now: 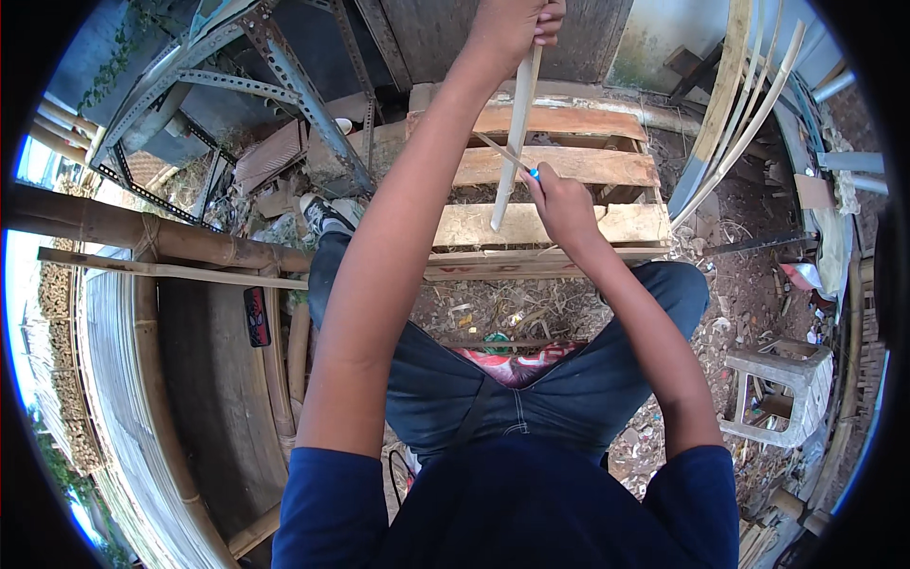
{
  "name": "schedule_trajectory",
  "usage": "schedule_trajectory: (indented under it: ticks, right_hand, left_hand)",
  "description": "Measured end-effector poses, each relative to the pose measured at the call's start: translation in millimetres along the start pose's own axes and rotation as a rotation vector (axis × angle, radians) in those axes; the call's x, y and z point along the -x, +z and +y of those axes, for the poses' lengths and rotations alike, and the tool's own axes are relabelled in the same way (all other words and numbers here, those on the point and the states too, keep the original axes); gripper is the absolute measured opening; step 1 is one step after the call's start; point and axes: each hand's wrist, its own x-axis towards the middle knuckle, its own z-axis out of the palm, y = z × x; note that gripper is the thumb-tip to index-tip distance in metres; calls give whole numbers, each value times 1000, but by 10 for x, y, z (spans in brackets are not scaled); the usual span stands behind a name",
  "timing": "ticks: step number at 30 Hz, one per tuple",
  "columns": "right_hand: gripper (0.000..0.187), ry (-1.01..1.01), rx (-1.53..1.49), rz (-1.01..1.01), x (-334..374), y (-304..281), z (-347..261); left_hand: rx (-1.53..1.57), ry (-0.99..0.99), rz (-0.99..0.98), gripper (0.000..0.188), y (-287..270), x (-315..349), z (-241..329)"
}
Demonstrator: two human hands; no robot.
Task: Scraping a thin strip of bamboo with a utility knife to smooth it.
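Bamboo strip, pale and narrow, slants over the slatted wooden counter in front of the person, its upper end held high and its lower end at the nearest slat; whether that end presses on the wood or hangs just above it, I cannot tell. The left hand is curled round the top of the strip, fingers wrapped in a firm-looking grip, though the frame cuts off part of it. The right hand is folded about the handle of a knife, with a bit of blue showing at the grip; the blade lies across the strip below the left hand. Whether its edge bites into the strip is too small to see.

To shave well here, I would seat the lower end squarely on the slat so the strip cannot skid or twist. The blade should lie at a shallow angle and take thin, even passes; a steep edge would probably dig in and split along the grain. Strokes are best directed down and away from the left hand, and clear of the legs bent at the counter's near side.
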Motion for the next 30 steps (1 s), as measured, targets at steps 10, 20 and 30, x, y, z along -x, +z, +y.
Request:
schedule_trajectory:
  ticks: [10, 20, 30]
  right_hand:
    - [34, -99, 67, 5, -378, -352, -181]
    - [33, -109, 153, -61, -431, -454, -310]
    - [34, -108, -95, 0, -380, -402, 21]
  left_hand:
    - [-3, 32, 46, 25, -120, 61, 58]
    - [-49, 40, 110, 24, -136, 70, 35]
    - [-25, 68, 83, 20, -198, 36, 0]
